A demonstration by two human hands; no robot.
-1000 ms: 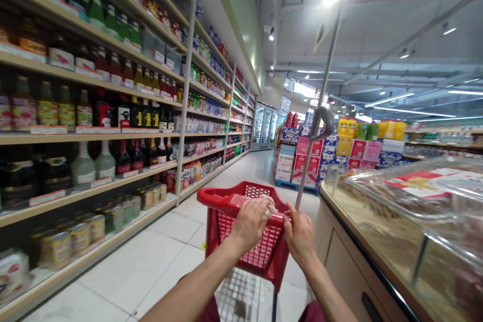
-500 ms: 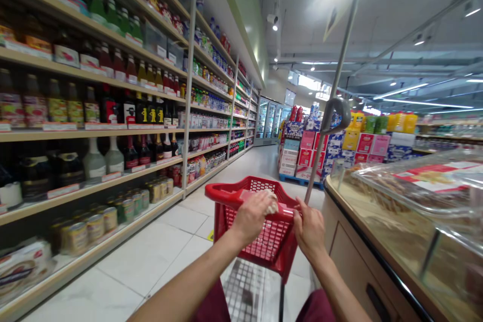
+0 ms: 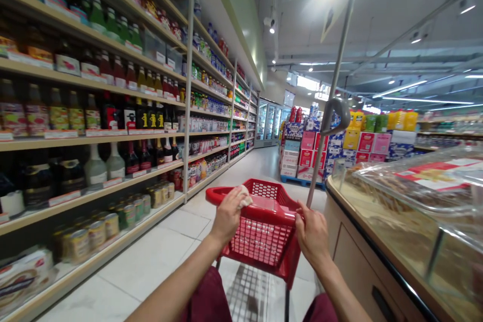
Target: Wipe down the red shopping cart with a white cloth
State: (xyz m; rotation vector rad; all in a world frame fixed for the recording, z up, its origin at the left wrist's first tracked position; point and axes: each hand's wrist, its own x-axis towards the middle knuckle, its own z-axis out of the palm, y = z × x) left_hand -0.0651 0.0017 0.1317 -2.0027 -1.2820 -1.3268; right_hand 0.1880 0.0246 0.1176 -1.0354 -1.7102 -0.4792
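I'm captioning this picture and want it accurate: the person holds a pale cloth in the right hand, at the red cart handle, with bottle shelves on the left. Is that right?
Not quite: the head view shows the pale cloth in the left hand. It is at the red cart handle, with bottle shelves on the left.

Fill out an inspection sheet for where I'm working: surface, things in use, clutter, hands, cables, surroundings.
Surface: white tiled floor, seams visible
Things in use: red shopping cart with a red handle; crumpled pale cloth
Clutter: stacked boxes on a blue pallet ahead
Hands: left hand holds the cloth against the handle; right hand grips its right end
Cables: nothing seen
Surroundings: stocked drink shelves left; counter right; metal pole beyond the right hand; glass-door cabinets far ahead
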